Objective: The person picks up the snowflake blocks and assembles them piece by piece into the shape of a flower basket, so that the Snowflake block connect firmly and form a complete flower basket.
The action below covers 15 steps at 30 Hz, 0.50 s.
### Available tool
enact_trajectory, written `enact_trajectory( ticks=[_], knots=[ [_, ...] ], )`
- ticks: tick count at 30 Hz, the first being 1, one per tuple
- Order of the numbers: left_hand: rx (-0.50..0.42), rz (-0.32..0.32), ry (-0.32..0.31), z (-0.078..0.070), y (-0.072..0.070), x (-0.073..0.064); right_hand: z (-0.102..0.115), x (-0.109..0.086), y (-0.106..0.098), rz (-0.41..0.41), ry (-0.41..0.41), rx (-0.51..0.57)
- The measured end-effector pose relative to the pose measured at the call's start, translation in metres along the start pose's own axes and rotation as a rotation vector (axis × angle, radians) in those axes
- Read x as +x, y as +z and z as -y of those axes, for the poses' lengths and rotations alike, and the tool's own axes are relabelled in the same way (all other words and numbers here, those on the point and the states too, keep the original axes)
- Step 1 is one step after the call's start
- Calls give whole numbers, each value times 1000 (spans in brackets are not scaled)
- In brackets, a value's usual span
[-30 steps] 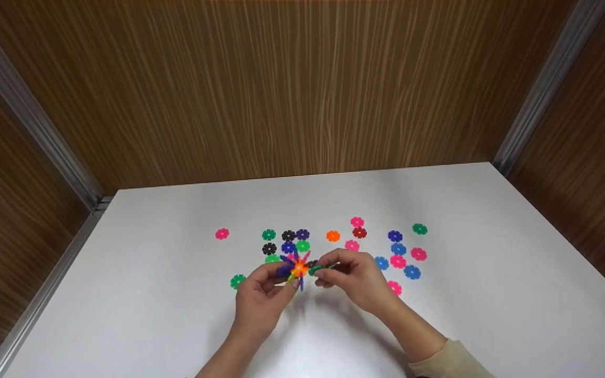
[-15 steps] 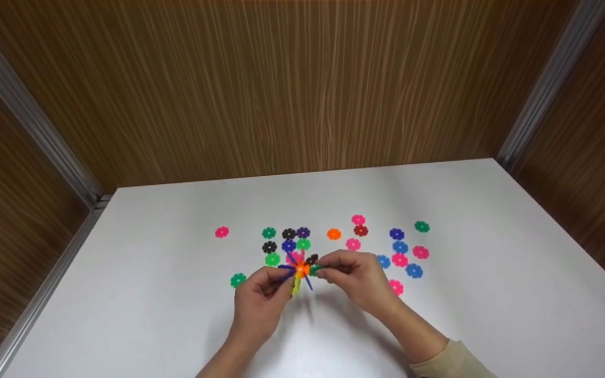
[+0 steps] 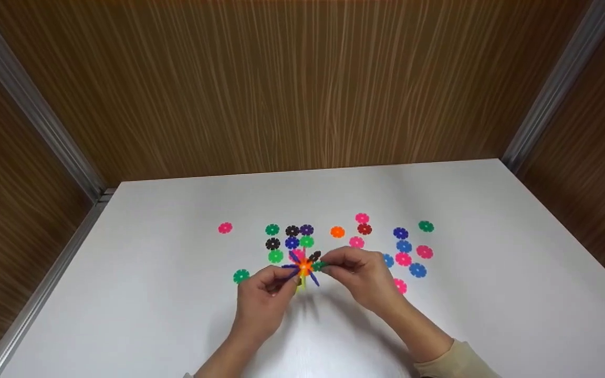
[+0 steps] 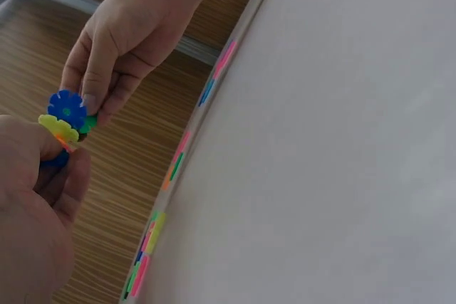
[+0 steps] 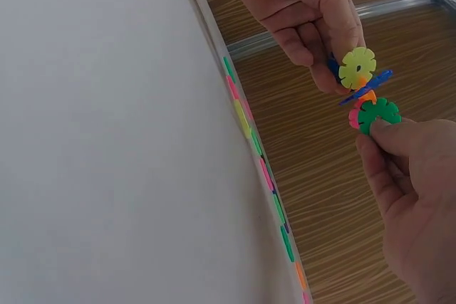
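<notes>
Hands pinching | left hand (image 3: 266, 298): disc cluster (image 3: 304, 266) | right hand (image 3: 367, 277): green disc (image 5: 387, 111) | loose discs (image 3: 404, 245) on table (image 3: 139, 294)

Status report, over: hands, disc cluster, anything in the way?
Left hand pinching disc cluster. Right hand pinching green disc at cluster's edge; slotting unclear. Loose discs on table, apparently not blocking.

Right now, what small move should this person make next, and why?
Probably press the green disc gently toward the orange disc: the right hand pinches it right beside the orange one, the left hand holds the joined discs, and I cannot tell whether the green one is fully seated.
</notes>
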<state>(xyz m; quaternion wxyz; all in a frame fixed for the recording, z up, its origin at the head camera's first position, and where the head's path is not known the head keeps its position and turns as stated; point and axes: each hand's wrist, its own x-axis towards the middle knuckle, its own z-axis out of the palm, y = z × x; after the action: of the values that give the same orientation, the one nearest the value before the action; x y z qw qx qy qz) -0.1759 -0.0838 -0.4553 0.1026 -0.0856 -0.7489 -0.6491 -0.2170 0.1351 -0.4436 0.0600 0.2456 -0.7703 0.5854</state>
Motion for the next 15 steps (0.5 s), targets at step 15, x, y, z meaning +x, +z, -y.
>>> enact_trajectory(
  ticks=[15],
  knots=[
    [29,72,16,1,0,0,-5,2,-5,73,-3,55]
  ],
)
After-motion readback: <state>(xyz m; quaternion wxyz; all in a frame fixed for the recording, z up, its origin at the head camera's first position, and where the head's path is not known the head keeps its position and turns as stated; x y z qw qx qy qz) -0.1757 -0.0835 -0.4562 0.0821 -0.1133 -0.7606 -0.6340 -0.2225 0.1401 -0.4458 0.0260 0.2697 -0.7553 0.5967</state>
